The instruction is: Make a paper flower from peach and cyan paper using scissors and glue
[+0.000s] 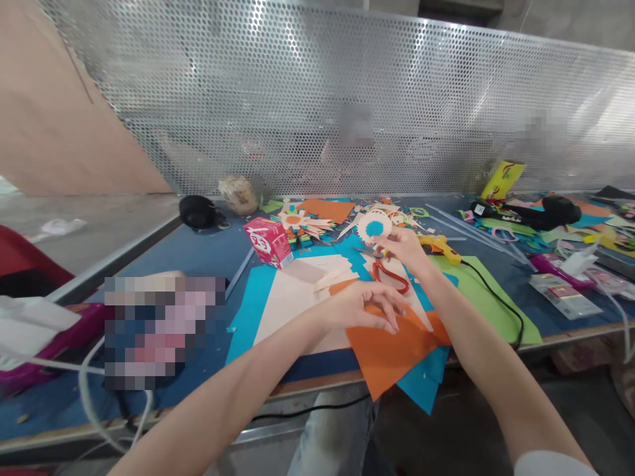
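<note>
My right hand (401, 248) is closed on the lower right edge of a round cream paper flower (366, 218) with a fringed rim and a blue centre, raised above the table. My left hand (364, 305) hovers over an orange felt-like sheet (397, 354), its fingers loosely bent and apart, with nothing visible in them. Red-handled scissors (391, 274) lie between the two hands, partly hidden by them. Beneath are cream (297, 311) and blue (244, 316) sheets. A fringed cream flower with an orange middle (295, 221) lies further back.
A pink box (268, 242) stands left of the sheets. Past my right hand lies a yellow glue gun (439, 248), its black cord crossing a green sheet (476, 291). Paper scraps spread along the perforated metal screen (307, 99). A black round object (197, 211) sits back left.
</note>
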`<control>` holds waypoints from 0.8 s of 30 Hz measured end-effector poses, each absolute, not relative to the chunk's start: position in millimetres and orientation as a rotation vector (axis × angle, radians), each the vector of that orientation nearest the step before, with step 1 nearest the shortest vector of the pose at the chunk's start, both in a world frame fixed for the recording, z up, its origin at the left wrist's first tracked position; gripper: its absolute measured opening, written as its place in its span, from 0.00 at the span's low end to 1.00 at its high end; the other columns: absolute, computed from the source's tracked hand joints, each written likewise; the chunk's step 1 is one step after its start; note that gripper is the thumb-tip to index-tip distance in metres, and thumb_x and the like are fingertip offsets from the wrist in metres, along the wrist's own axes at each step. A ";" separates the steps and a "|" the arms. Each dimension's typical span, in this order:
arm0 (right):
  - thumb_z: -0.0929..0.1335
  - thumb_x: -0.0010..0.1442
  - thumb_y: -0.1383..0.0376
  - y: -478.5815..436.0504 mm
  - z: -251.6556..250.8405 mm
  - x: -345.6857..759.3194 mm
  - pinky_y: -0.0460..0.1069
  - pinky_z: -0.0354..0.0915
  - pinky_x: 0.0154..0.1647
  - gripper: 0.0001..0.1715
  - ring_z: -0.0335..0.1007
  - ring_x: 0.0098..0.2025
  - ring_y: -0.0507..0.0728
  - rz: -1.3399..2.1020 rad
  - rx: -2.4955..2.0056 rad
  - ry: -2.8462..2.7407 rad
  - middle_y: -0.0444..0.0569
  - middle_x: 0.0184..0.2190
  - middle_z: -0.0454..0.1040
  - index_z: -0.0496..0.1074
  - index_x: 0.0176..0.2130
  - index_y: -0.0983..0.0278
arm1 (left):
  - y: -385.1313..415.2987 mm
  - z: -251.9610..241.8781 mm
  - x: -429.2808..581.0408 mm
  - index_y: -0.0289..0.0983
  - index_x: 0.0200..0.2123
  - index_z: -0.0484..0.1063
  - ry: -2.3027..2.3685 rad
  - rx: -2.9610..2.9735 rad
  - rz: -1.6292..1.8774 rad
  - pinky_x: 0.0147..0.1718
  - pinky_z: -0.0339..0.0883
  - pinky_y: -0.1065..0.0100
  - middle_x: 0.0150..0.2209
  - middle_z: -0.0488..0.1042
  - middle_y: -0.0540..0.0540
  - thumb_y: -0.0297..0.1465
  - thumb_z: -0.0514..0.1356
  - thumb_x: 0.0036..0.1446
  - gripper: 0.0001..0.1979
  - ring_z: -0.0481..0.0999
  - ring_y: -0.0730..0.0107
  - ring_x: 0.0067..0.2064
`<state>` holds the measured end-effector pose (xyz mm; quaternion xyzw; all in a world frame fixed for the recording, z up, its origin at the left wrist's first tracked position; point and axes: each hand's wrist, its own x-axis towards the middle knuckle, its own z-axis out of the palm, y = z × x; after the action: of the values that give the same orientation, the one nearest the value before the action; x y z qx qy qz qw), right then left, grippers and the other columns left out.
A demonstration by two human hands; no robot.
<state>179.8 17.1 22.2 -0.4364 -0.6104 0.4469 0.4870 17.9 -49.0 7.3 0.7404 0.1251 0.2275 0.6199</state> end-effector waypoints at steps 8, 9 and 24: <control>0.71 0.44 0.58 15.4 17.6 173.5 0.42 0.55 0.16 0.12 0.61 0.16 0.46 1.006 -1.024 -1.584 0.44 0.18 0.72 0.73 0.24 0.66 | -19.6 7.7 4.9 0.40 0.40 0.65 0.968 1.858 1.562 0.27 0.64 0.70 0.30 0.70 0.49 0.33 0.62 0.47 0.15 0.70 0.74 0.30; 0.71 0.44 0.58 14.5 17.3 172.1 0.42 0.55 0.16 0.13 0.61 0.17 0.47 1.016 -1.024 -1.592 0.44 0.18 0.72 0.73 0.25 0.66 | -15.2 8.2 2.2 0.40 0.39 0.64 1.035 1.796 1.685 0.26 0.63 0.71 0.32 0.69 0.49 0.32 0.64 0.46 0.16 0.69 0.73 0.31; 0.72 0.42 0.53 -11.7 30.7 157.7 0.44 0.62 0.23 0.20 0.61 0.20 0.47 0.973 -0.926 -1.490 0.40 0.17 0.66 0.63 0.20 0.64 | -18.6 24.4 -4.0 0.35 0.29 0.68 0.751 1.534 1.415 0.20 0.62 0.77 0.24 0.68 0.52 0.32 0.62 0.47 0.08 0.67 0.81 0.23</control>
<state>157.7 -11.7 30.7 -0.3891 -0.6264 0.4089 0.5376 -4.0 -18.6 24.4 0.6193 0.3031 0.5711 0.4455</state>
